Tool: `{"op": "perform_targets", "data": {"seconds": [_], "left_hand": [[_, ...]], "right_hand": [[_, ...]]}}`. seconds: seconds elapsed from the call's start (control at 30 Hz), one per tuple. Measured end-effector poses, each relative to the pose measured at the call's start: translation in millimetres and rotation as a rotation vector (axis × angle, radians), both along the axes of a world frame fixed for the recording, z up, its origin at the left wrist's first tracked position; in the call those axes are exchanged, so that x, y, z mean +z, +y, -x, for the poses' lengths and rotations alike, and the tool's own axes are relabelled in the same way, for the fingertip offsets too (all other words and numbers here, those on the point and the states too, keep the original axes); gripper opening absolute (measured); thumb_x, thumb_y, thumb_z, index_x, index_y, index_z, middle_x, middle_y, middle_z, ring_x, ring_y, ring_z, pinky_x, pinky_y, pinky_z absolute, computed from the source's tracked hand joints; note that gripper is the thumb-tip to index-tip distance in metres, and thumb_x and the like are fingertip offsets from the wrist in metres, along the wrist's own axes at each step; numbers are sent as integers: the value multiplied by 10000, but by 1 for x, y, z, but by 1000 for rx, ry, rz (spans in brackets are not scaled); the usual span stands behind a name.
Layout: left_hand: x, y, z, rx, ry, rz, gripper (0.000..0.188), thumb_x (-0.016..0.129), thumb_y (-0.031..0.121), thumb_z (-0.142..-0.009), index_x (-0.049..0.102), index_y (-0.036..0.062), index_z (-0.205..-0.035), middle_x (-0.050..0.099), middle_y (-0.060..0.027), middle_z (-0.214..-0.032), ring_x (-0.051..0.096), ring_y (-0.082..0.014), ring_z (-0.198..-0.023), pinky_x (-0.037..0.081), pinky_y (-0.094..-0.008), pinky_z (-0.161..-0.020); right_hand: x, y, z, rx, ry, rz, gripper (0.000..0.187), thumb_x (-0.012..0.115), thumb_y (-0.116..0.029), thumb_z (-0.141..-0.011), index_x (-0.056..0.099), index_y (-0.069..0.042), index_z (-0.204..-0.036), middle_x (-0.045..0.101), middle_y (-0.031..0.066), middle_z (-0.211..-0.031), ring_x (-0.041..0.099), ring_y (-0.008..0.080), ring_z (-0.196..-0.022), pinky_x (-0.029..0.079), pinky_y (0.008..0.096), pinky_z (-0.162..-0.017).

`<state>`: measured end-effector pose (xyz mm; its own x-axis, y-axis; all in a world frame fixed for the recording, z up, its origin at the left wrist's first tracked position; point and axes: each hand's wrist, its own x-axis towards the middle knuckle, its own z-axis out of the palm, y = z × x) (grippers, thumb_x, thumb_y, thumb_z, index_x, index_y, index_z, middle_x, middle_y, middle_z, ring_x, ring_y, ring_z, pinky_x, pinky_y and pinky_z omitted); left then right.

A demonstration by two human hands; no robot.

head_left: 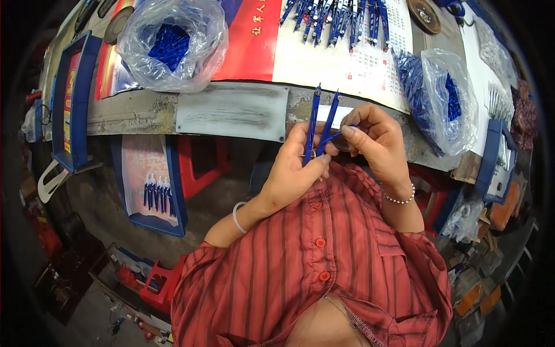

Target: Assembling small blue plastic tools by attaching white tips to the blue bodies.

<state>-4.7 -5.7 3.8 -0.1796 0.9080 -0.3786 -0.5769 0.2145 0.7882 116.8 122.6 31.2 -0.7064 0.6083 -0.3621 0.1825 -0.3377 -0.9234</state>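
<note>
My left hand [295,165] is closed round two slim blue rods with pointed tips, held nearly upright side by side in front of my chest. The left blue rod [313,124] stands a little taller than the right blue rod [328,124]. My right hand [376,141] pinches a short blue piece [332,137] between thumb and finger; its other end slants down to the right rod, close to my left fingers. Whether the piece is joined to that rod, I cannot tell. Both hands are just off the near edge of the workbench.
On the bench [136,113] stand a clear bag [196,63] of blue parts and, to the right, another bag [445,104]. Several blue-and-white rods [338,20] lie on printed paper. A blue tray [179,202] with similar rods sits below, near a red stool [199,179].
</note>
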Motion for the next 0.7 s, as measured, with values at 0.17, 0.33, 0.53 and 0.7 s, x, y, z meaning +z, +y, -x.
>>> {"op": "perform_targets", "data": {"seconds": [0.17,0.33,0.53,0.7], "left_hand": [[0,1,0,-15,33,-7,417,505,-49,-848,373,22,-1237,564,-69,-957,530,-78,-681,450,-212,-609],[-3,0,-1,-11,64,4,391,512,-36,-863,379,17,-1227,569,-72,-936,523,-72,-661,441,-206,-590],[-11,-2,-4,38,91,-13,244,516,61,-920,436,9,-1144,578,-58,-833,500,-57,-577,407,-192,-520],[-9,-4,-3,33,159,-17,166,513,114,-942,482,7,-1066,575,-44,-755,484,-48,-525,382,-181,-478]], "right_hand": [[-3,-1,1,62,-39,-85,136,630,-96,-869,536,-10,-917,574,2,-749,515,51,-617,419,188,-544],[-8,-5,4,94,-100,-412,122,630,-49,-848,546,18,-905,610,73,-764,598,82,-636,480,226,-575],[-17,-9,4,133,-105,-588,189,647,-60,-850,539,21,-983,600,46,-806,553,55,-675,462,200,-596],[-26,-26,13,-73,-45,-461,408,663,-39,-808,445,0,-1151,593,123,-903,593,109,-671,471,238,-564]]}}
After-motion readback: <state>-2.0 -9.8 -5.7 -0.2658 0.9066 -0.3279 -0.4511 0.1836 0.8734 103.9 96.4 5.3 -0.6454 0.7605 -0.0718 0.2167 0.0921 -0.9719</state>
